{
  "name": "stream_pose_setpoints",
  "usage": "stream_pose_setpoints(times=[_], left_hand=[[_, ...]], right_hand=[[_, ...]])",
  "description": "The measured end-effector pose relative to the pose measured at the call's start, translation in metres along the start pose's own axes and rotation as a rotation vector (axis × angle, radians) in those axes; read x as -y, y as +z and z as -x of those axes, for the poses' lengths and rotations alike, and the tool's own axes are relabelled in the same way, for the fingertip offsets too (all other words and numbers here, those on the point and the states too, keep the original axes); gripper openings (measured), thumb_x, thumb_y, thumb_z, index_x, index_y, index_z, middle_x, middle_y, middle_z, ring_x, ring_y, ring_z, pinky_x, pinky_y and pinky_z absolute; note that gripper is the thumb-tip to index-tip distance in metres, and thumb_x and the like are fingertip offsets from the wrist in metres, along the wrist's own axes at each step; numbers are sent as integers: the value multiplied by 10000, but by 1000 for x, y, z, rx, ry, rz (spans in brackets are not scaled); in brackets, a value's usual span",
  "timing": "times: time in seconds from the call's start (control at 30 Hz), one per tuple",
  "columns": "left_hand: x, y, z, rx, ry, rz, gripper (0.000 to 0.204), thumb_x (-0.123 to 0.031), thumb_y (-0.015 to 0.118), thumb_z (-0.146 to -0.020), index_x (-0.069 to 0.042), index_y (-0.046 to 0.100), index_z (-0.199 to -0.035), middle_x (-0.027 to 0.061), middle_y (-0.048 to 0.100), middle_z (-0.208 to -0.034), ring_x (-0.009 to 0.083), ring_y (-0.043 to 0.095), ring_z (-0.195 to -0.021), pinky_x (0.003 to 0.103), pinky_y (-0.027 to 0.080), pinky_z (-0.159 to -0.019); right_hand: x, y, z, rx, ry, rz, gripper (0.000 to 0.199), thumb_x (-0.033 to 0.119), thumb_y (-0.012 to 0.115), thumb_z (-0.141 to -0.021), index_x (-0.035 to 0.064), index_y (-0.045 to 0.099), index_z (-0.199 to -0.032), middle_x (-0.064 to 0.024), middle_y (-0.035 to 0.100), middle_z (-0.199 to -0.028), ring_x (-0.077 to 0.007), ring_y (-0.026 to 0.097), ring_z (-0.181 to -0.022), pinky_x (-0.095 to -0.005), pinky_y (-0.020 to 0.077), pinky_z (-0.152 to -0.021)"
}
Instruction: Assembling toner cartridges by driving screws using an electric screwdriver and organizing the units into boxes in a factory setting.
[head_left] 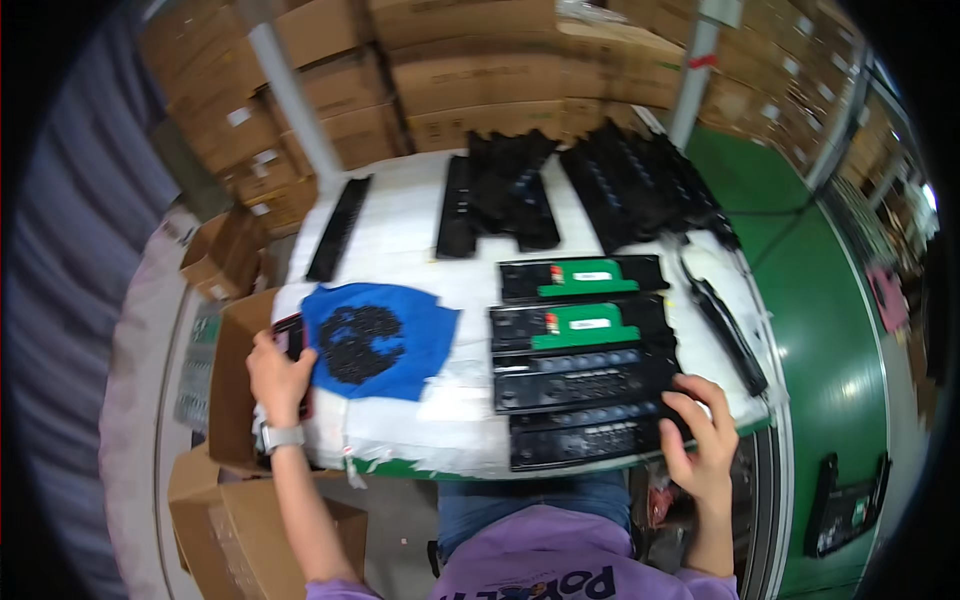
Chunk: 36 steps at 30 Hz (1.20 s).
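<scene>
At the table's left edge my left hand is closed around a dark, red-edged object, partly hidden by the fingers. Right of it lies a blue cloth bearing a heap of small black parts. My right hand is at the right end of the nearest black control panel, thumb and fingers apart; whether it touches the panel is unclear. Just beyond, a second black panel shows a row of round knobs or holes. Two farther black panels carry green circuit boards.
Black strips and piled black panels lie along the white table's far side. A long black tool-like piece rests at right. Open cardboard boxes stand left; stacked cartons rise behind.
</scene>
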<state>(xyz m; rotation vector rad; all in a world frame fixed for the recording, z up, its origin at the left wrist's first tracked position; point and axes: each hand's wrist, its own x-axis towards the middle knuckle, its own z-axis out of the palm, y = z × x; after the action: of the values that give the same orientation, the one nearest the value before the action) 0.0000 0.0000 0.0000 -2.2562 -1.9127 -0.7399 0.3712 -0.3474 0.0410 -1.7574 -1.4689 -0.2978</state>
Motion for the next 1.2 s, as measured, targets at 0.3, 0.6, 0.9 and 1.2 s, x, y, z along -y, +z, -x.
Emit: stream_pose_setpoints(times=[0.3, 0.6, 0.9, 1.2], left_hand=[[-40, 10, 10, -23, 89, -14, 506, -208, 677, -772, 29, 453, -1159, 228, 574, -1038, 396, 514, -1002, 435, 412, -867], [-140, 10, 22, -69, 463, 114, 156, -115, 655, -764, 23, 637, -835, 135, 587, -867, 310, 545, -849, 389, 441, -741], [-142, 18, 15, 106, 369, 63, 165, -91, 691, -719, 25, 624, -814, 134, 585, -818, 305, 555, -811, 383, 453, -689], [-140, 13, 16, -43, 371, 192, 51, -33, 605, -783, 14, 606, -764, 175, 588, -744, 364, 549, -632, 398, 451, -586]], right_hand=[[-37, -31, 9, -108, 141, 203, 314, -2, 635, -678, 6, 607, -991, -180, 575, -1022, -333, 604, -887, -359, 489, -755], [-119, -31, 0, -14, 378, 621, 425, 121, 647, -726, 18, 539, -1125, -151, 557, -1070, -332, 542, -993, -396, 459, -816], [-148, -30, -31, 167, 578, 448, 444, 193, 668, -596, 34, 644, -1010, -140, 610, -814, -318, 613, -733, -384, 491, -673], [-154, -52, -24, 67, 618, 19, 588, 172, 646, -567, -36, 574, -1112, -79, 595, -793, -167, 548, -699, -282, 445, -670]])
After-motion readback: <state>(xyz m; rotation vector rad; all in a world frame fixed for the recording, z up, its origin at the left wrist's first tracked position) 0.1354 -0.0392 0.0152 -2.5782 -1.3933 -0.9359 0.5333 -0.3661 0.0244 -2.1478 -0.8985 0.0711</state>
